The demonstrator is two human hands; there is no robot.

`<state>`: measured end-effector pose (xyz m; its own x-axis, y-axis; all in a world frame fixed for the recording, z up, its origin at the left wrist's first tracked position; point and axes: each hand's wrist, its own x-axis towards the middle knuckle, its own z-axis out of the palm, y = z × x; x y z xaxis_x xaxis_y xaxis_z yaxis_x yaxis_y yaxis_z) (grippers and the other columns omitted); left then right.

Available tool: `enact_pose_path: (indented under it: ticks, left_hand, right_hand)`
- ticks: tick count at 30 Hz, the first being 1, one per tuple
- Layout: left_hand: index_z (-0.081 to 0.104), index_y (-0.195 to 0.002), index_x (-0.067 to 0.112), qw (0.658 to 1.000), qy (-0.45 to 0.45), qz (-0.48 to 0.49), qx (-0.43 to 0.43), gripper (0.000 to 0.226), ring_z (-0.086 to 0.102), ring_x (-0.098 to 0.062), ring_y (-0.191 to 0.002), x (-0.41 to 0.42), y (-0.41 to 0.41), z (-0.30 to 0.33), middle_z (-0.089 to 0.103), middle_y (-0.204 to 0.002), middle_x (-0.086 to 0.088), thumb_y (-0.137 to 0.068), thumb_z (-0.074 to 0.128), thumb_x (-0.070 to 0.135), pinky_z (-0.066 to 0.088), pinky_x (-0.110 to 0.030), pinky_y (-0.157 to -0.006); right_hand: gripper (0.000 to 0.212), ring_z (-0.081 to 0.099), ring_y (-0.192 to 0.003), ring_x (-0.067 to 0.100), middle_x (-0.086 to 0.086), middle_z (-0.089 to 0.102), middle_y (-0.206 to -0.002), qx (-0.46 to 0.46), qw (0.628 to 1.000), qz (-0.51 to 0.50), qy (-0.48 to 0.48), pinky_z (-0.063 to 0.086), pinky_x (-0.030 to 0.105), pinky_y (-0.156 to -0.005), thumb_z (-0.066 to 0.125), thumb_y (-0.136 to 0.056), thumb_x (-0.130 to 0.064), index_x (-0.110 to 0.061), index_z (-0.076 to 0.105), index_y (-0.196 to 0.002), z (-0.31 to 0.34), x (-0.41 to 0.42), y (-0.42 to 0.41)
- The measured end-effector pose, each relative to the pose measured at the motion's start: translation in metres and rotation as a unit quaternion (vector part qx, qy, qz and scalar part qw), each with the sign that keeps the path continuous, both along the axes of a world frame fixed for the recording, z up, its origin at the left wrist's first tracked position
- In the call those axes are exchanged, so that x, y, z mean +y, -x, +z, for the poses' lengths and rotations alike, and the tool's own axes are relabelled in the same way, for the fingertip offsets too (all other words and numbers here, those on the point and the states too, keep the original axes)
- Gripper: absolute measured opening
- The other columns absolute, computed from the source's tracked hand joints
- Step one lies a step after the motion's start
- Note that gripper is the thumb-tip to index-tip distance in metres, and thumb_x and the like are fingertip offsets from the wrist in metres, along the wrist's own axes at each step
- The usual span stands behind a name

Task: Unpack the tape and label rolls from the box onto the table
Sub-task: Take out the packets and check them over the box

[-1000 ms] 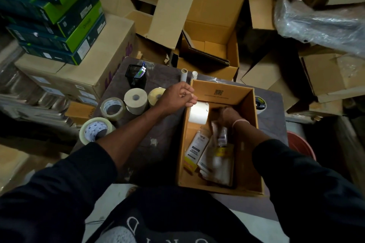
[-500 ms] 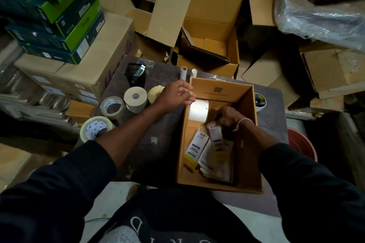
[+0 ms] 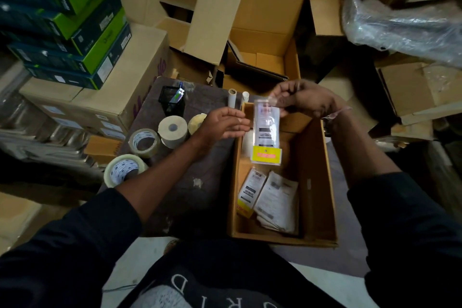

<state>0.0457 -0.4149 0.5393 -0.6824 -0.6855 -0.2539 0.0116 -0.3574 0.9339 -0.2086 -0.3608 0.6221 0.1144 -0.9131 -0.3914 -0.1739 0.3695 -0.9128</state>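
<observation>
Right hand (image 3: 306, 101) up over far end of open cardboard box (image 3: 322, 182), fingers (image 3: 281, 93) pinching top edge of clear plastic packet (image 3: 266, 130); packet hangs below the fingers, yellow band at its bottom, print on it blurred, unreadable. Left hand (image 3: 222, 123) just left of packet, fingers (image 3: 238, 121) spread loose, released, holding nothing; cannot tell if fingertips touch the packet edge.

Below the hanging packet, in the box: two flat packets (image 3: 268, 197) lying side by side on the box floor, text too small to read. Pale rounded shape behind the held packet, mostly hidden, could be a label roll, cannot tell.

Left of left fingers on table (image 3: 190, 197): label roll (image 3: 173, 131) standing on end, second yellowish roll (image 3: 196, 122) partly hidden behind left hand. Nearer the person from those: tape roll (image 3: 144, 142), then another tape roll (image 3: 124, 170) at table edge. Beyond left fingers: black mesh pen holder (image 3: 172, 102), two thin paper tubes (image 3: 232, 98) upright just by box's far corner, lower ends hidden by hand and box.

Stacked green-and-dark cartons (image 3: 75, 32) far left, cut off at frame edge. Dark sleeves cover both forearms near the person.
</observation>
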Motion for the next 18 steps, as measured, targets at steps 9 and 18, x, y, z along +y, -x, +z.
enact_pose_path:
  ticks: [9,18]
  left_hand:
    - [0.065,-0.099,0.012,0.999,0.049,-0.014,-0.013,0.008,0.075,-0.010,-0.074,-0.006,-0.017,0.008,0.079,-0.087,-0.001,-0.095,0.066,0.006,0.056,-0.020,-0.058]
    - [0.065,-0.109,0.004,0.993,0.105,-0.037,-0.024,0.019,0.074,-0.024,-0.099,-0.019,-0.062,0.008,0.075,-0.113,-0.017,-0.091,0.070,0.001,0.061,-0.034,-0.085]
  right_hand:
    - [0.014,0.063,-0.073,0.024,0.019,0.069,-0.088,-0.006,0.996,-0.077,0.040,0.055,0.024,-0.059,0.068,-0.086,0.000,0.002,0.065,-0.099,-0.004,-0.023,-0.049]
    - [0.038,0.058,-0.060,0.016,0.021,0.066,-0.080,0.048,0.982,-0.136,0.122,0.048,0.026,-0.057,0.067,-0.094,-0.017,0.020,0.058,-0.099,-0.005,-0.022,-0.086]
